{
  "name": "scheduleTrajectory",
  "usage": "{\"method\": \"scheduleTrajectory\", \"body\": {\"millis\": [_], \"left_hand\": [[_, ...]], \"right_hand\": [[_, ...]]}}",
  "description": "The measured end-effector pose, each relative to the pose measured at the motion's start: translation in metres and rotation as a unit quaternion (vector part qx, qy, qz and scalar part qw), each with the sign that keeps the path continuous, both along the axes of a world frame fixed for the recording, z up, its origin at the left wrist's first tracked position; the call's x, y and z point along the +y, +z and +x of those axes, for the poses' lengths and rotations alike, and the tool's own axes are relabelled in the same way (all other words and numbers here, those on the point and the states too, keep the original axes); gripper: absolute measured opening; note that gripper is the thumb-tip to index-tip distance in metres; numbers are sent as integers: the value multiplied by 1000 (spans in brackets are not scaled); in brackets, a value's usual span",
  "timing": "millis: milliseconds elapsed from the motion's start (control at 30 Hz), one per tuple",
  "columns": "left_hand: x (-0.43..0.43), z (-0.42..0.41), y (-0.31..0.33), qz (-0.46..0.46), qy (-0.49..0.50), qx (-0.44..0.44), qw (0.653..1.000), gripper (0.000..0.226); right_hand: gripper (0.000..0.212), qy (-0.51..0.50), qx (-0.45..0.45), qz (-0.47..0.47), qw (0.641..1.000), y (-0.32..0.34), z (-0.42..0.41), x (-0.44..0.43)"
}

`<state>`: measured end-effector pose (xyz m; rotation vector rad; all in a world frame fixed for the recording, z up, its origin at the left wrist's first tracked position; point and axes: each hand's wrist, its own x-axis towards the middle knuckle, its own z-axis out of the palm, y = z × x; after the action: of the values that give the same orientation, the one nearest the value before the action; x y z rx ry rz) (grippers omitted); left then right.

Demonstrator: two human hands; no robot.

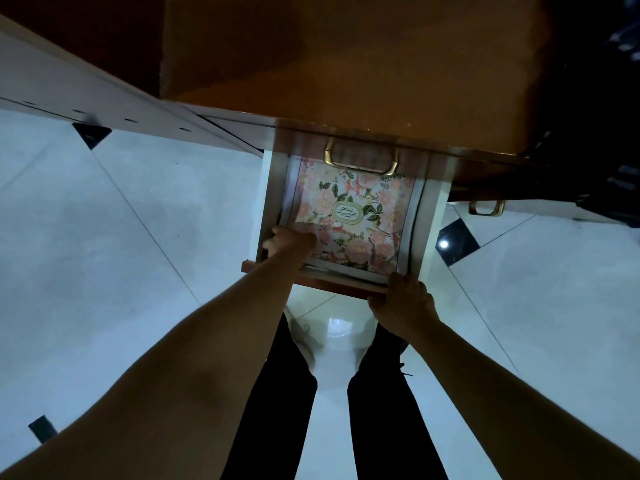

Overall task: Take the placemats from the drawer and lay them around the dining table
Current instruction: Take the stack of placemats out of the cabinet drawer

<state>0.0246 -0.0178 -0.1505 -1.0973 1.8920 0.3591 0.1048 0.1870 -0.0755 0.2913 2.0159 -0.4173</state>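
- Head view, looking straight down: an open drawer (433, 216) with pale, smooth side walls and a reddish wooden front rail stands pulled out toward the person.
- A placemat (356, 216) lies flat inside it. It is rectangular, printed with pink flowers and green leaves around a central oval emblem, and has a pale border. Thin layered edges show beneath its near side; what they belong to cannot be told.
- Left hand (289, 242): it rests on the near-left corner of the placemat, knuckles up. Its fingers (268, 244) bend down beside the drawer's left wall; whether they pinch the mat cannot be told.
- Right hand (403, 301): its fingers curl over the near-right corner of the front rail and grip it. The placemat's near edge lies just beyond these fingers.
- A curved brass handle (360, 161) shows beyond both hands, above the mat's far edge; a second brass handle (486, 207) sits off to the right.
- An orange-brown wooden surface (346, 64) overhangs the drawer on the far side.
- The floor (138, 254) is glossy pale tile with black diamond insets (457, 240).
- Dark trousers (277, 393) show below the forearms.
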Motion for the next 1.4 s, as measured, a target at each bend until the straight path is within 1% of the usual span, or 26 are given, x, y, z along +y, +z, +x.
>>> {"method": "scheduleTrajectory", "body": {"millis": [100,167,267,367,400,467,533,567,633,667,767,833,867,900,933,967,1000,1067,1100,1133,1167,1233,1267,1300,1367,1400], "left_hand": [[0,0,-8,-12,-25,-8,1000,98],[2,-1,-11,-24,-22,-4,999,99],[8,2,-9,-35,56,56,996,85],[13,7,-2,-39,167,142,975,68],[13,9,1,-39,189,169,967,65],[13,14,12,-33,192,200,960,66],[9,18,22,-8,180,209,961,62],[5,18,26,14,187,217,958,55],[-3,13,38,70,260,231,935,34],[-7,8,45,89,301,224,923,25],[-15,-3,62,145,369,195,897,15],[-19,-7,74,187,405,186,875,12],[-22,-8,80,210,425,186,861,10],[-23,-8,87,236,445,189,843,9],[-25,-7,93,260,463,197,824,15],[-28,-6,100,282,483,204,803,20],[-30,-5,105,298,503,208,784,20],[-33,0,118,322,531,206,756,17],[-34,4,124,330,538,200,750,16],[-36,9,131,331,536,195,752,16],[-36,13,138,329,528,191,759,17],[-39,22,151,324,493,188,786,22],[-41,26,159,321,462,189,805,21],[-42,30,168,317,424,192,827,19],[-43,38,183,290,327,197,878,20],[-43,42,192,272,285,199,897,21]], "right_hand": [[54,-33,-24,-3,999,-7,-7,1],[56,-42,-43,-5,998,-11,-10,0],[57,-69,-60,-16,996,-13,-12,-3],[59,-97,-68,-33,992,-14,-12,-3],[60,-97,-69,-30,992,-14,-11,-2],[57,-95,-60,-26,993,-14,-10,1],[47,-106,-43,-40,993,-14,-9,2],[44,-114,-38,-43,992,-14,-9,3],[42,-142,-30,-36,989,-11,-8,3],[41,-163,-24,-32,986,-10,-9,3],[43,-250,-2,-19,968,-6,-10,5],[45,-331,11,-15,944,-2,-13,8],[48,-377,13,-17,926,0,-15,11],[54,-425,9,-17,905,2,-17,14],[61,-478,-3,-19,878,5,-20,16],[66,-539,-22,-31,842,8,-21,19],[67,-602,-41,-56,795,10,-23,21],[53,-697,-66,-139,700,17,-25,24],[44,-719,-68,-176,669,23,-26,25],[38,-727,-64,-200,653,30,-27,27],[33,-731,-58,-212,647,37,-27,29],[20,-731,-51,-215,646,51,-27,34],[15,-727,-54,-213,651,59,-27,38],[14,-718,-59,-209,661,68,-26,42],[15,-685,-63,-197,698,83,-23,50],[16,-667,-59,-193,717,93,-22,54]]}}
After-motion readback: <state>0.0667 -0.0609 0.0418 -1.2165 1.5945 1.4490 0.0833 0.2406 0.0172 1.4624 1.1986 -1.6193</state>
